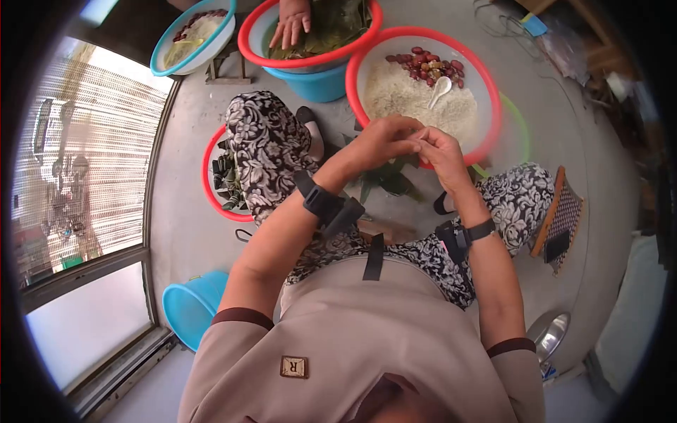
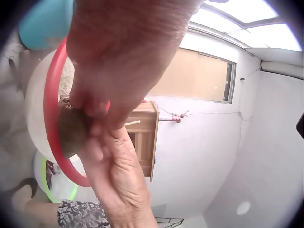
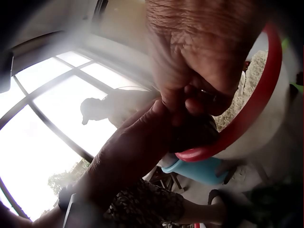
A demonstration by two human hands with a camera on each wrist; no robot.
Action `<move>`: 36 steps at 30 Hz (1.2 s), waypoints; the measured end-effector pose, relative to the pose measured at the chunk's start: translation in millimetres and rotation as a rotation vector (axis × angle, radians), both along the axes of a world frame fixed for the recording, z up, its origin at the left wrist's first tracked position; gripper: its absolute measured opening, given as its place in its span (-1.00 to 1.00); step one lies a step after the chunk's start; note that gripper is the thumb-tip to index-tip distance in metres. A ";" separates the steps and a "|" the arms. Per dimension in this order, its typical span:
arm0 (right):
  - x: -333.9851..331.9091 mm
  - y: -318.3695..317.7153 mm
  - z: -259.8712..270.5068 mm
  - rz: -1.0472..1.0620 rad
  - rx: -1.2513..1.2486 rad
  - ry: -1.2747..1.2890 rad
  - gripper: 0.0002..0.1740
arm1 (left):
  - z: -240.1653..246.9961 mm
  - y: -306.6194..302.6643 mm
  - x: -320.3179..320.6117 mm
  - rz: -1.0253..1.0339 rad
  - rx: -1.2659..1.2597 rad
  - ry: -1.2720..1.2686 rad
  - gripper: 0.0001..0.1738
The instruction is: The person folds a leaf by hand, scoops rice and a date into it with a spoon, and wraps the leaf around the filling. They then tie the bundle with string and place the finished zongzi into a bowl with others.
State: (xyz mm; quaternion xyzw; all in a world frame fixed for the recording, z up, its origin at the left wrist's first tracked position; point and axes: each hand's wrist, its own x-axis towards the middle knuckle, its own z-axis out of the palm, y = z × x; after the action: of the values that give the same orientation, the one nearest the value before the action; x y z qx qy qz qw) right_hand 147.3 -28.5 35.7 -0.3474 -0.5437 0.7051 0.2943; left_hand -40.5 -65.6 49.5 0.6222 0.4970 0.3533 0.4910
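Observation:
My left hand [image 1: 381, 144] and right hand [image 1: 444, 155] meet at the fingertips, over the near rim of a red-rimmed basin [image 1: 495, 116]. Curled fingers of both hands grip a dark green leaf bundle [image 2: 71, 130], seen blurred in the left wrist view and in shadow under the fingers in the right wrist view. Much of it is hidden by the hands. Long green leaves [image 1: 395, 182] show just below the hands in the head view. Inside the basin are pale rice grains [image 1: 395, 92], a heap of dark red dates [image 1: 427, 65] and a white spoon [image 1: 441, 89].
Another person's hand [image 1: 290, 29] rests over leaves in a second red-rimmed basin [image 1: 377, 21]. A blue-rimmed basin [image 1: 159, 60] stands far left. Dark wrapped bundles fill a red basin [image 1: 206, 173] beside my left leg. A blue bucket [image 1: 187, 310] stands near left.

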 end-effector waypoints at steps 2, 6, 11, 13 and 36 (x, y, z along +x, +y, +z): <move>-0.2 -2.1 -3.2 -0.017 -0.014 0.034 -0.94 | -12.3 1.8 -2.3 -0.025 0.019 -0.069 -0.51; -4.2 -4.5 -0.8 -0.073 -0.039 0.090 -0.86 | -3.9 0.5 -2.2 0.022 -0.010 -0.028 -0.51; -9.0 -3.7 -3.6 -0.187 0.052 0.011 -0.84 | 0.9 -2.8 5.8 0.140 0.093 0.041 -0.58; -9.2 -2.2 -6.5 -0.207 0.015 0.011 -0.84 | 1.8 -6.5 10.5 0.170 0.129 0.079 -0.61; -4.7 -3.5 -3.8 -0.134 0.043 0.143 -0.88 | -10.7 -7.1 -0.6 0.226 -0.264 -0.185 -0.70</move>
State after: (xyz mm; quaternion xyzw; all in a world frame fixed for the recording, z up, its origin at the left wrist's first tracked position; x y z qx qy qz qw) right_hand 142.6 -32.1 31.9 -0.3256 -0.5118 0.6951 0.3860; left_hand -41.1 -72.7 38.8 0.4574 0.5584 0.3936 0.5692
